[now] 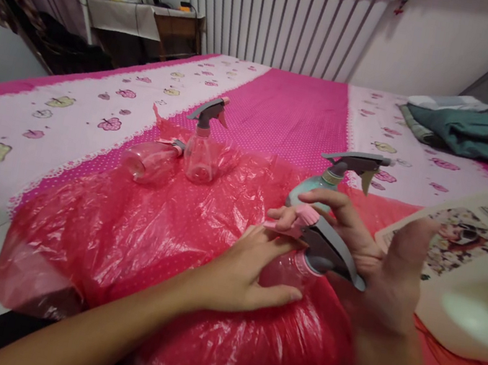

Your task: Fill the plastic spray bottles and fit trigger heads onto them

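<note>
Clear plastic spray bottle with a grey-and-pink trigger head (314, 251): near, right of centre, between the two hands and above the red plastic.

Layout, by size. Bed with magenta dotted cover and pale leaf-print bands (295, 106) fills the mid-scene. Thin, crinkled, translucent red plastic sheeting (162, 218) covers its near part. Big cream plastic jug with a picture label (466, 284) at near right. Turquoise-tinted spray bottle with grey trigger head (314, 185) upright, just beyond the right hand. Left of centre, farther off: clear upright spray bottle with grey-and-pink head (202, 153); touching or just beside it, clear bottle lying on its side (151, 161).

Left hand (252, 266): wrapped round the bottle body, grasping. Right hand (369, 261): fingers spread around the head, thumb raised clear; contact behind the head cannot be told.

Step in hand, judged: handling the trigger head while the body is steadied. Next move would call for a firm left grip and right fingers settled on the head.
</note>
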The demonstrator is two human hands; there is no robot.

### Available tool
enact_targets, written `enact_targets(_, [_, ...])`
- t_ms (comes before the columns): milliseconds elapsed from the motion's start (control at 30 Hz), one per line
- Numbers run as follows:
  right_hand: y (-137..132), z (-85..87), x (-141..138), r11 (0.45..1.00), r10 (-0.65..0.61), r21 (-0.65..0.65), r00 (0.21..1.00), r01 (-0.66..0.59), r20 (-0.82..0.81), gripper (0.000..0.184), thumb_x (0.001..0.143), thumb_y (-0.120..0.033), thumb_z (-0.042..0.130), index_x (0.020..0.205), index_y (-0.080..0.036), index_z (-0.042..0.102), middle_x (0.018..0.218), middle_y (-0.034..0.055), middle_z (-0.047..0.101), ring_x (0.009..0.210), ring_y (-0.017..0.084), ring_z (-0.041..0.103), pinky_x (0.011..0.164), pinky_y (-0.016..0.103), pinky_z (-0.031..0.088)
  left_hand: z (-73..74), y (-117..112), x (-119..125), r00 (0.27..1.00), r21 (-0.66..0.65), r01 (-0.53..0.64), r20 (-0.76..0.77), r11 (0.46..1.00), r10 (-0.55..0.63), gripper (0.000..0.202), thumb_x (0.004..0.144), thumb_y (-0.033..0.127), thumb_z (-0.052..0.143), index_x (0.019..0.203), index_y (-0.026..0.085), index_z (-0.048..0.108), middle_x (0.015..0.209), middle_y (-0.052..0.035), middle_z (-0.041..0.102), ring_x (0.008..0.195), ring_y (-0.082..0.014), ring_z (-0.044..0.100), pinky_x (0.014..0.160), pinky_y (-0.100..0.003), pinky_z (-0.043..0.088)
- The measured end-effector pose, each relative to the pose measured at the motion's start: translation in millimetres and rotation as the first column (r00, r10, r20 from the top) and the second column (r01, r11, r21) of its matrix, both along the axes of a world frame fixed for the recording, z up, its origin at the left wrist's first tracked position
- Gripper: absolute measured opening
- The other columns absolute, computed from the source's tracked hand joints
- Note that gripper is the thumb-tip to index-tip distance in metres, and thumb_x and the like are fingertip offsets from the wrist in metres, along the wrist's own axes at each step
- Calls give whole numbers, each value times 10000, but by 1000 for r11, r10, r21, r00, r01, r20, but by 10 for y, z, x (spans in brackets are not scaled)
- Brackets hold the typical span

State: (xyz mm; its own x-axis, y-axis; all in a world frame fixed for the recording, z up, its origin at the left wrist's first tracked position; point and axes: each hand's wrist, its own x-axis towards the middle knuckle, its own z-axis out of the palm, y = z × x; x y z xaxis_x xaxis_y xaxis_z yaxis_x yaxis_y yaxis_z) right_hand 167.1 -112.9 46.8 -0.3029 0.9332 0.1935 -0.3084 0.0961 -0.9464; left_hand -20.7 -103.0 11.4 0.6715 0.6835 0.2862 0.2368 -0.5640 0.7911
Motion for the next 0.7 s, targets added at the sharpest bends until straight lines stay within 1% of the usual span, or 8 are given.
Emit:
enact_targets(67, [6,1,6,998,-56,-16,998,56,39,768,876,-948,397,1255,-331,652,1065,79,726,965,299,736,607,312,554,2,1,6,1000,0,-23,2,1000,23,642,941,476,727,1509,263,519,1636,-140,448,1526,-375,396,1277,-592,295])
enact_targets(133, [16,6,11,994,-102,-19,992,103,71,757,859,-952,422,1254,-337,622,1055,77,721,957,306,735,583,309,539,9,2,16,999,-9,-45,0,999,45,640,934,468,734,1505,279,514,1625,-136,451,1512,-375,411,1265,-603,314])
enact_targets(233, [35,11,17,991,-132,0,985,132,110,778,873,-963,338,1250,-338,607,1072,81,716,958,308,732,586,316,535,25,8,35,998,-8,-56,18,998,56,606,930,468,737,1472,292,530,1585,-134,482,1471,-375,451,1235,-608,349])
enact_targets(333, [59,1,33,987,-159,27,975,157,158,826,886,-964,252,1307,-334,580,1094,90,713,927,295,727,607,327,544,34,14,42,998,-1,-53,30,999,53,555,940,490,721,1431,293,554,1526,-127,518,1413,-371,493,1193,-583,396])
enact_targets(433, [94,-21,60,983,-181,51,969,175,170,825,887,-965,280,1384,-353,522,1116,85,705,890,276,719,621,333,552,34,16,30,997,-12,-75,3,997,75,545,944,501,704,1426,298,552,1351,-112,583,1251,-336,573,1094,-540,469])
enact_targets(533, [129,-38,85,977,-200,105,969,186,146,777,906,-940,338,1427,-382,485,1131,63,694,956,270,706,645,324,547,34,18,9,997,-35,-80,-7,996,79,529,955,483,687,1428,298,541,1197,-79,596,1120,-292,591,1023,-499,490])
enact_targets(600, [149,-43,95,967,-236,132,961,217,143,746,935,-913,323,1416,-370,496,1103,54,690,968,261,696,696,335,550,35,20,-1,997,-39,-73,6,997,74,516,956,468,689,1415,284,544,1181,-75,594,1110,-284,588,1017,-486,482])
enact_targets(700, [176,-54,114,948,-308,134,939,289,153,707,958,-886,315,1379,-349,502,994,37,681,830,236,667,705,344,532,32,25,-6,997,-41,-72,13,997,73,513,953,447,696,1411,283,532,1228,-83,592,1149,-291,584,1036,-491,468])
